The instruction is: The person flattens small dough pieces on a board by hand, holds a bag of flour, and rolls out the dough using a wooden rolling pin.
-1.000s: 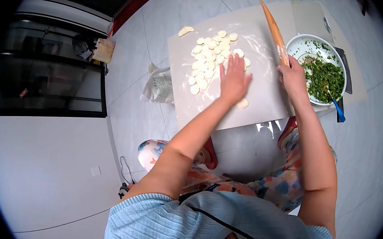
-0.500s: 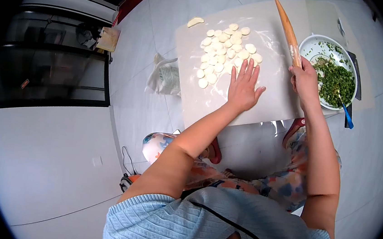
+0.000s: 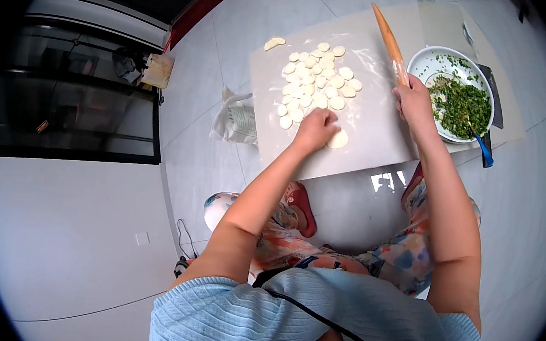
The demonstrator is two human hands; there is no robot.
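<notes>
From where I stand, most of the dough looks divided and pressed but not thinned: a crowd of small pale dough rounds lies on the left half of the worktop, set close together, several of them touching, with whitish dusty smears around them. Only one larger, flatter round catches my eye, apart from the cluster and toward the near edge. A curved dough piece rests by the far left corner, uncut as far as I can tell. The left hand is just beside the larger round, its fingers curled inward; I can't tell whether that grip pinches anything. The right hand has its grip wrapped around the lower end of a wooden rolling pin, which slants up toward the far edge, its tip clear of the rounds. Near the right edge sits a white bowl of chopped green mixture, a blue-handled utensil leaning out over its near side. The mixture looks chopped and ready to my eye, and I see none of it on any round, so I'd judge that the shaping has a long way to go.
</notes>
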